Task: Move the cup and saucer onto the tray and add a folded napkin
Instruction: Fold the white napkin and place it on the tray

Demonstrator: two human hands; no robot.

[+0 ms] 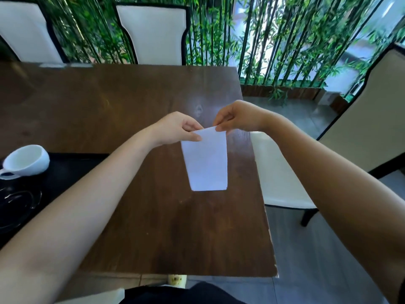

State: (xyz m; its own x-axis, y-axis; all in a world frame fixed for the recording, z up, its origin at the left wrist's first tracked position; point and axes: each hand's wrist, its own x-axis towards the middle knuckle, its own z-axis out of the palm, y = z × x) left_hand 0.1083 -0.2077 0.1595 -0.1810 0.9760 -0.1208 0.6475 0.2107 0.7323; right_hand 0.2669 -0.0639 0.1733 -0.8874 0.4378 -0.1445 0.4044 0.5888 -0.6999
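Observation:
A white napkin (206,163) hangs as a long folded strip above the brown table (131,102). My left hand (177,129) pinches its upper left corner and my right hand (237,116) pinches its upper right corner. At the far left a white cup (27,160) rests tilted on a black tray (65,172). A dark glossy saucer (15,202) lies on the tray in front of the cup, partly cut off by the frame edge.
White chairs stand at the table's far side (153,34), at its right side (282,172) and further right (372,119). The table's right edge (260,172) runs close to the napkin. Bamboo plants (274,40) fill the background.

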